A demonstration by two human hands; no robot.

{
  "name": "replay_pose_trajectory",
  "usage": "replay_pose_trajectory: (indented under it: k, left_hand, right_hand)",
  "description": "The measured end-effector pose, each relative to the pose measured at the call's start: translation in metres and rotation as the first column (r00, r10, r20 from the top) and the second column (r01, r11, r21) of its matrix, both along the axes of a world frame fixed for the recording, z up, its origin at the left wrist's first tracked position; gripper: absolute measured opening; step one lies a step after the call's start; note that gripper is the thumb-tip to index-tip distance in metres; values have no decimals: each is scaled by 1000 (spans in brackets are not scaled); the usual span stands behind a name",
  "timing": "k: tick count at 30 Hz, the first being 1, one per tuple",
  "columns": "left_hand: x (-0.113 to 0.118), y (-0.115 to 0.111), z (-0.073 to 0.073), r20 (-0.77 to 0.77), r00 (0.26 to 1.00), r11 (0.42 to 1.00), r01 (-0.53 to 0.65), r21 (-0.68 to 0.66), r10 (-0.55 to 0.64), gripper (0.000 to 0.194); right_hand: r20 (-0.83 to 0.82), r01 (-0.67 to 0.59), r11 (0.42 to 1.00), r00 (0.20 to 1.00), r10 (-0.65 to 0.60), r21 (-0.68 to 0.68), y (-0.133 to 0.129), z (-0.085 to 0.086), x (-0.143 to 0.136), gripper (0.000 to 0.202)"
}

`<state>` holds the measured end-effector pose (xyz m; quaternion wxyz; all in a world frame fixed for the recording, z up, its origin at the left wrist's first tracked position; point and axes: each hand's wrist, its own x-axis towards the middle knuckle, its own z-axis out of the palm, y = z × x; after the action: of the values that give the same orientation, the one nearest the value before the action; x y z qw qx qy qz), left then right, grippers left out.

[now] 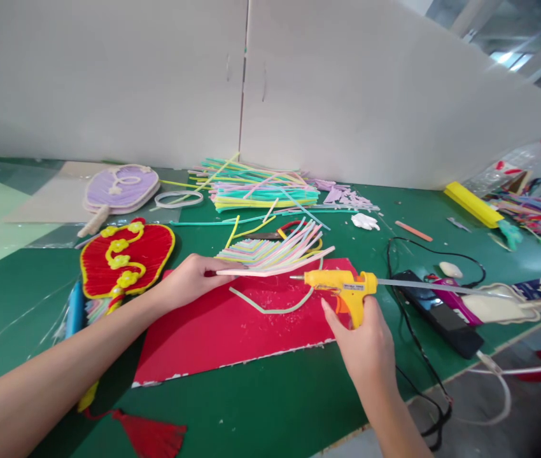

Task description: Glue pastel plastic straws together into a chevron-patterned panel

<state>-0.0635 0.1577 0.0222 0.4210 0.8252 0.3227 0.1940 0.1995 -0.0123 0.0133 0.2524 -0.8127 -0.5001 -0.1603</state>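
Observation:
My left hand (196, 280) is closed on the left end of a fan of pastel pipe cleaners (275, 251), bent into nested V shapes and held above a red board (242, 337). My right hand (368, 337) grips a yellow glue gun (342, 284), its nozzle pointing left beside the lower edge of the pipe cleaners. A clear glue stick (423, 286) sticks out of the gun's back. On the red board lies a bent pale green pipe cleaner (270, 312). Scissors (265, 235) are partly hidden behind the fan.
Behind the fan is a pile of pastel pipe cleaners (256, 191). To the left are a red fan (127, 261) and a purple fan (120, 189). A black power strip (442, 315), cables and a plastic bottle (513, 165) are at the right. A red tassel (151, 436) lies in front.

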Motion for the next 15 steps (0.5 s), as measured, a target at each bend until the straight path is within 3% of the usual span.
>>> replay_pose_trajectory:
  k: [7,15]
  left_hand:
    - [0,0,0,1,1000,1000,-10,-3,10,37]
    - [-1,0,0,0,1000,1000,-9,11,9,35]
  right_hand:
    - [13,-134,988,991,133,78,4,-1,1,27]
    - [-37,-179,981,983,182,79,3,-7,5,24]
